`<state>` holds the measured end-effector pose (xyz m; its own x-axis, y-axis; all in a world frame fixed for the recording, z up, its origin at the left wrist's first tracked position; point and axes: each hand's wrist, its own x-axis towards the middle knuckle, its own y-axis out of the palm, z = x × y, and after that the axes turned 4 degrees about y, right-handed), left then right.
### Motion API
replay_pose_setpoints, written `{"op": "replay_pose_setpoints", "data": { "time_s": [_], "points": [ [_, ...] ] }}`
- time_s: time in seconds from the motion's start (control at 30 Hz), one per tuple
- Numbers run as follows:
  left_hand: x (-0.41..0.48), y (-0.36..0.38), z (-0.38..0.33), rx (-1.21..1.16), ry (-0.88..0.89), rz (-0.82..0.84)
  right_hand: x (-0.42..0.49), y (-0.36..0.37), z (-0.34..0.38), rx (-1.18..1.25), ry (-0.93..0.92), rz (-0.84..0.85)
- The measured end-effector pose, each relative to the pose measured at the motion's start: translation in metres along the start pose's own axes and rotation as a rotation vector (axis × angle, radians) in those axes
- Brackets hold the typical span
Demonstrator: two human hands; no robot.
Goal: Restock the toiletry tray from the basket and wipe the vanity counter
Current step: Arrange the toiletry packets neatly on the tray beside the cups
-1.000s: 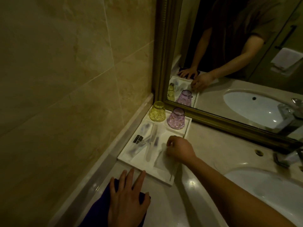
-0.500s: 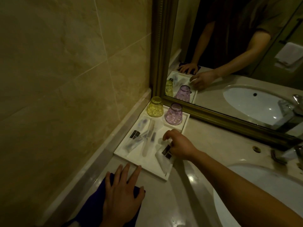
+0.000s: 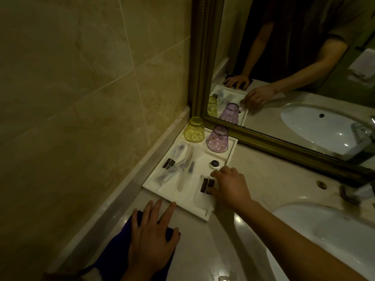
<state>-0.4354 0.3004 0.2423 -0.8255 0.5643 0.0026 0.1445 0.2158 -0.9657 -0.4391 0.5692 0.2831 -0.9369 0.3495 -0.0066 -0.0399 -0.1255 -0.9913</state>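
Toiletry tray (image 3: 154, 185) under right hand (image 3: 229, 185), fingertips pinching sachet (image 3: 205, 189); left hand (image 3: 150, 238) spread on cloth (image 3: 113, 252).

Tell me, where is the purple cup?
The purple cup stands upside down at the far right corner of the white tray, right beside the yellow cup and just in front of the mirror frame.
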Motion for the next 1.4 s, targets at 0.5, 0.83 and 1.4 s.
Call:
{"op": "replay_pose_setpoints", "data": {
  "time_s": [0.5,0.83,1.4],
  "points": [
    [-0.001,0.000,0.000,0.001,0.003,0.008,-0.019,0.011,-0.005,0.044,-0.156,-0.046],
    [-0.002,-0.002,-0.001,-0.038,0.002,0.017,0.050,-0.011,-0.011,0.072,0.029,-0.100],
    [-0.002,-0.003,-0.002,-0.062,0.022,-0.022,0.007,0.005,0.023,0.010,-0.378,-0.022]
  ]
}}
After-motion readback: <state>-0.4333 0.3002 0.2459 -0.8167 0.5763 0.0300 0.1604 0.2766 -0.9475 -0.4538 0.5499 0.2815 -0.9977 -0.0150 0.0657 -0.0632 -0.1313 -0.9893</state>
